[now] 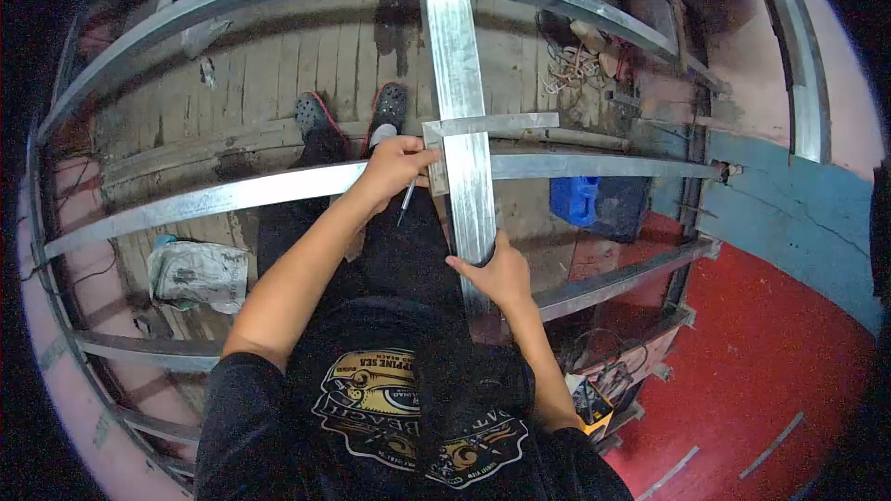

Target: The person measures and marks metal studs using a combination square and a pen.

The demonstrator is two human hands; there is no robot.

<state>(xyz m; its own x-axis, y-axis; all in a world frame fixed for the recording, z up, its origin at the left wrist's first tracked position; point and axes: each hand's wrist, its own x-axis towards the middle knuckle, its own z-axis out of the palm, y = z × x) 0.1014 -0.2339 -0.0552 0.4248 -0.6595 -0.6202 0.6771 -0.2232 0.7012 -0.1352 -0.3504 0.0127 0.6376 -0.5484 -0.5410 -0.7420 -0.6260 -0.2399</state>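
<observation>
1. Steel frame: a grid of galvanised channels spans the whole view. It lies above a plank floor, with a red floor under its right edge.

2. Long channel: runs from the far edge of the frame toward the person. It crosses over a cross channel near the frame's centre.

3. Person: stands inside the frame, between the cross channels. Both shoes rest on the planks just left of the long channel.

4. Sack: lies on the planks near the left edge of the frame. A blue container stands below the right part of the frame, just under the cross channel.

5. Steel square: placed at the crossing. One leg lies flat across the long channel and projects to its right. The other leg runs down along the channel's left edge.

6. Left hand: closed. It presses on the square's corner at the left edge of the long channel and grips a pen. The pen points down from the hand toward the person.

7. Right hand: closed on the long channel nearer the person, below the crossing. The thumb lies on the channel's face; the fingers wrap its right edge.
</observation>
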